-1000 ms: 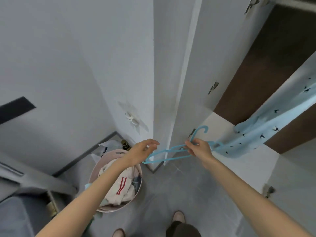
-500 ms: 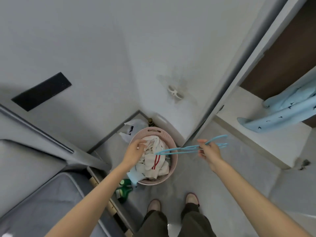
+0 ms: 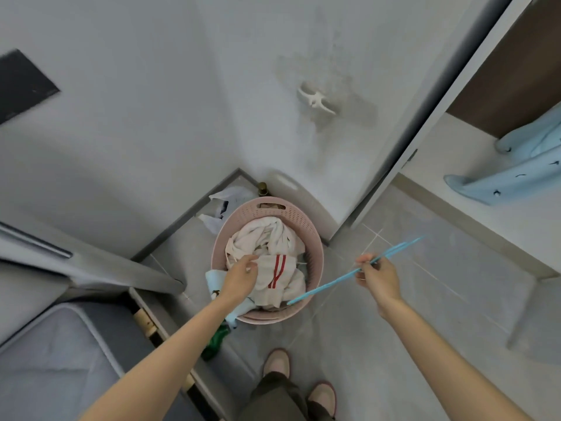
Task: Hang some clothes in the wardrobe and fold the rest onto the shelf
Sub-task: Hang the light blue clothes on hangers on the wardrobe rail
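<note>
Grey floor tiles (image 3: 425,299) and pale walls frame the corner where you stand over a pink laundry basket (image 3: 314,238), which is heaped with clothes. Your left hand (image 3: 239,276) reaches into the basket, its fingers bent down onto a white garment with two red stripes (image 3: 277,270). You cannot tell from this angle whether the fingers have closed on the cloth. A light blue printed cloth (image 3: 216,284) spills over the basket's rim under that wrist.

Your right hand (image 3: 378,276), to the right of the basket, pinches a light blue plastic hanger (image 3: 321,287) between fingers and thumb. The hanger is seen nearly edge-on. One end reaches down over the basket's right rim and the other points up and away from it.

Well to the right of the basket, the wardrobe (image 3: 455,183) stands open, and a pale blue garment with small dark marks (image 3: 516,174) hangs down to its white floor panel.

Behind the basket, in the corner, lie a crumpled plastic bag (image 3: 226,202) and a bottle top (image 3: 261,187). A white wall hook (image 3: 315,100) sits on the wall above it. To the left of the basket is a grey mattress (image 3: 60,360). Your slippers (image 3: 276,361) show just in front of the basket.
</note>
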Motion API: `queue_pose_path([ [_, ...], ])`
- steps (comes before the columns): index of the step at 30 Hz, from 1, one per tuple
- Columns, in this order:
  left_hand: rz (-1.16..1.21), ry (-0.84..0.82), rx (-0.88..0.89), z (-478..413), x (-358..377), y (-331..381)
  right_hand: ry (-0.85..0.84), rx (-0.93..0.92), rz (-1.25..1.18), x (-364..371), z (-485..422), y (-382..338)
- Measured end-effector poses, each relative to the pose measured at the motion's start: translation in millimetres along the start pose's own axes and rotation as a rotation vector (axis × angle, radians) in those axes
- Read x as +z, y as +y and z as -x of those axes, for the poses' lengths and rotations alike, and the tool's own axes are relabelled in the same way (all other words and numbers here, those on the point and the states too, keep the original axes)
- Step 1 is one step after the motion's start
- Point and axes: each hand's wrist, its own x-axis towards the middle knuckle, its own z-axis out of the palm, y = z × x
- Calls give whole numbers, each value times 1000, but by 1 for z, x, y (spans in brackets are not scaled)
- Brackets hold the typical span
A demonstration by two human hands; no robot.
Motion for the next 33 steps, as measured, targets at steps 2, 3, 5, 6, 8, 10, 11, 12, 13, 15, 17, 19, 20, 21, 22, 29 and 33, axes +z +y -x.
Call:
queue_pose_path([
  [2, -23, -5, 16, -27, 27, -19, 25, -45, 73, 3, -22, 29],
  [3, -43, -7, 21, -41, 40, -29, 43, -59, 106, 4, -33, 44],
  [5, -94, -11, 35, -69, 66, -50, 76, -77, 136, 6, -56, 73],
  [6, -116, -14, 42, -83, 78, -59, 88, -84, 138, 8, -67, 88],
  [8, -170, -8, 54, -111, 99, -77, 113, -100, 135, 10, -89, 114],
  [10, -234, 15, 67, -138, 116, -90, 138, -121, 138, 13, -107, 137],
  [11, -260, 33, 76, -151, 123, -95, 142, -127, 140, 14, -116, 147],
  [12, -276, 55, 83, -164, 130, -98, 137, -126, 140, 14, -123, 157],
  [13, -280, 77, 80, -176, 135, -100, 122, -123, 144, 15, -130, 165],
  [15, -266, 103, 37, -199, 145, -102, 91, -127, 166, 15, -140, 179],
  [17, -247, 104, -51, -217, 155, -102, 71, -135, 187, 15, -147, 188],
  [19, -210, 108, -162, -231, 163, -101, 54, -150, 198, 15, -151, 193],
  [20, -195, 125, -208, -236, 165, -102, 44, -157, 207, 15, -151, 194],
  [21, -168, 145, -237, -239, 166, -103, 33, -162, 219, 15, -151, 194],
  [22, -112, 153, -246, -242, 167, -104, 22, -167, 233, 14, -151, 193],
  [29, 170, 136, -126, -221, 155, -87, -21, -219, 285, 4, -129, 170],
  [33, 261, 73, -13, -184, 122, -58, -57, -300, 317, 4, -93, 146],
])
